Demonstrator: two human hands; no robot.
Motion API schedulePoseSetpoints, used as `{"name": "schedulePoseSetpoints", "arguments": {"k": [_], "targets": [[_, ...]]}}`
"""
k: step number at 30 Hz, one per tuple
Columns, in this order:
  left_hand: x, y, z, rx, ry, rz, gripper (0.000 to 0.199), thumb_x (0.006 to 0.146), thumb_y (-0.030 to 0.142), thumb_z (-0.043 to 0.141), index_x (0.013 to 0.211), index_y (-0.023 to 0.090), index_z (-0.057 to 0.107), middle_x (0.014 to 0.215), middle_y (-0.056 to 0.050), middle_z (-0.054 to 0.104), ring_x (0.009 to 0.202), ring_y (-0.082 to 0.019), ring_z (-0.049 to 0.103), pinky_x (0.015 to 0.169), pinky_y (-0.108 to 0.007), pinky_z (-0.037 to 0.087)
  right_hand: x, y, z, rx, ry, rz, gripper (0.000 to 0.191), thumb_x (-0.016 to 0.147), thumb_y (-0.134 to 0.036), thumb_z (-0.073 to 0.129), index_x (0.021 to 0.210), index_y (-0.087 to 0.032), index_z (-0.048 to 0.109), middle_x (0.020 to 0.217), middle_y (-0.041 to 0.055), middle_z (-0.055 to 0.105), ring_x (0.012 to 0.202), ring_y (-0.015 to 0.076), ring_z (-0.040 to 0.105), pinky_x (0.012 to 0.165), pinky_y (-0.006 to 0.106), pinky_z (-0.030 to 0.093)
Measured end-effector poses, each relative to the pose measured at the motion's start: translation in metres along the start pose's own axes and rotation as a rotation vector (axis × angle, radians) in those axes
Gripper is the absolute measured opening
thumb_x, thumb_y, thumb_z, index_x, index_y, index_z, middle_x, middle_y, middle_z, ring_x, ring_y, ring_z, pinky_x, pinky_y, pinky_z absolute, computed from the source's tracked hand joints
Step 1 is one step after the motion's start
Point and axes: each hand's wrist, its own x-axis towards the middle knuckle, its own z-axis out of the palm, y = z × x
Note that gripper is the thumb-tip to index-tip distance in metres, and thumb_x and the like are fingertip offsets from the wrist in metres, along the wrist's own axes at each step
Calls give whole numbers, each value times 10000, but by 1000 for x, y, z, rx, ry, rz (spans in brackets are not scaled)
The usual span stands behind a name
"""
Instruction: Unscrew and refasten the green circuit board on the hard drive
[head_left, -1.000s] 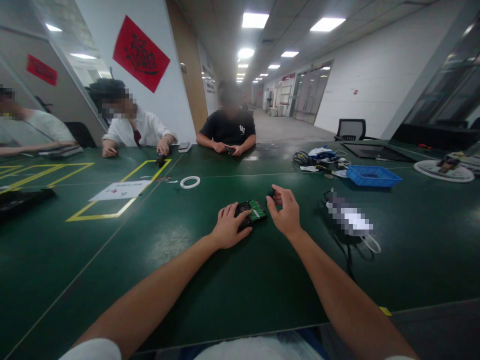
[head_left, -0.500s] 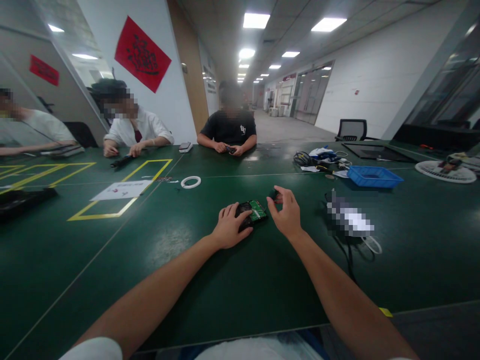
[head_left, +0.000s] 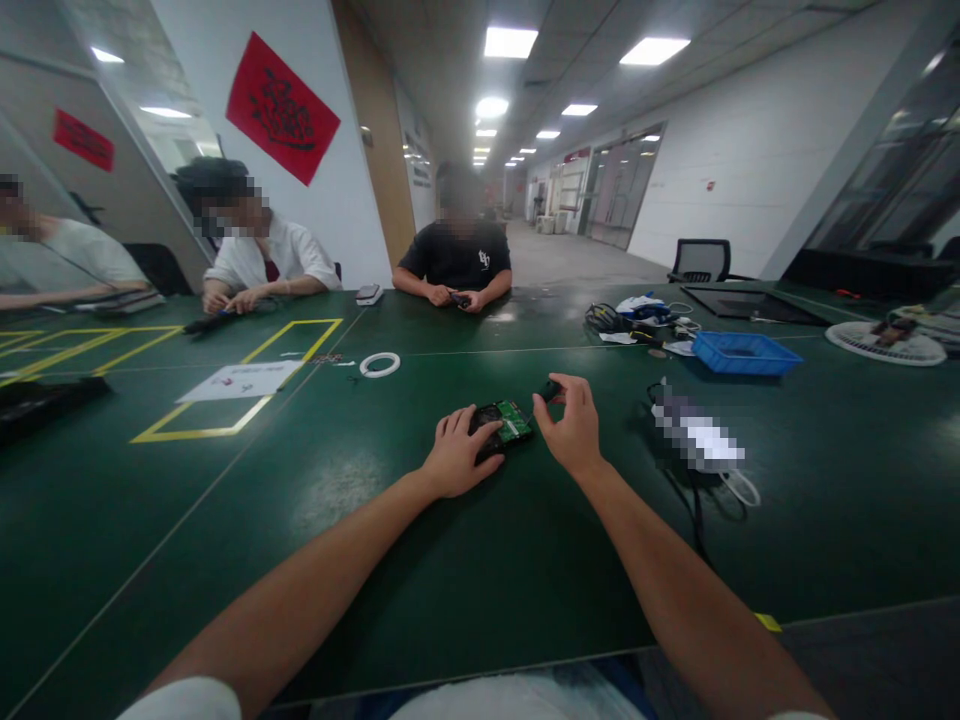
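Observation:
A hard drive with a green circuit board facing up lies on the green table. My left hand grips it from the left, thumb along the near side and fingers over its black left part, which is mostly hidden. Just to the right, my right hand is closed in a pinch around the black handle of a screwdriver. Its thin shaft slants down towards the board's right end; whether the tip touches cannot be made out.
To the right lie a blurred-out device with cables and a blue tray. Tangled cables sit farther back, near a white fan grille. Left of centre are a white ring and a paper sheet. Several people sit opposite.
My right hand has shifted very slightly, and the screwdriver's handle shows a little more. My left hand stays on the hard drive. Across the table, a person's hands have drawn closer together.

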Motion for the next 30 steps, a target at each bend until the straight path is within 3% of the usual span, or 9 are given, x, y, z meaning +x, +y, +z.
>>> {"name": "schedulePoseSetpoints", "arguments": {"k": [8,14,18,26,30], "targets": [[0,0,1,-15,-1,-3,622,910,558,608,1482,350,480,1586,-134,314,1448,-408,267,1139,-624,230,-1,1,1,19,-20,10,389,911,-269,584,1281,-218,478,1183,124,617,996,256,650,893,462,583],[0,0,1,-13,5,-2,622,914,554,604,1488,353,474,1589,-131,311,1448,-409,263,1138,-628,230,0,-1,-2,-31,-22,-1,372,940,-371,602,1268,-225,503,1142,117,609,910,246,638,828,454,582],[0,0,2,-14,5,3,634,913,564,602,1495,354,465,1591,-139,300,1447,-409,267,1133,-628,241,1,-4,-4,-40,-40,2,401,943,-353,595,1308,-216,504,1105,111,596,859,230,618,814,452,584],[0,0,2,3,3,-4,628,906,554,615,1484,348,479,1584,-135,318,1446,-405,272,1131,-618,245,-2,2,4,39,-3,16,463,931,-317,598,1361,-208,467,1262,150,605,1004,258,666,854,471,619],[0,1,0,-7,-4,-4,629,909,558,610,1489,361,470,1585,-125,324,1450,-405,268,1135,-615,245,-3,6,6,54,8,41,476,934,-359,623,1362,-212,475,1227,141,638,923,243,692,808,465,641]]}}
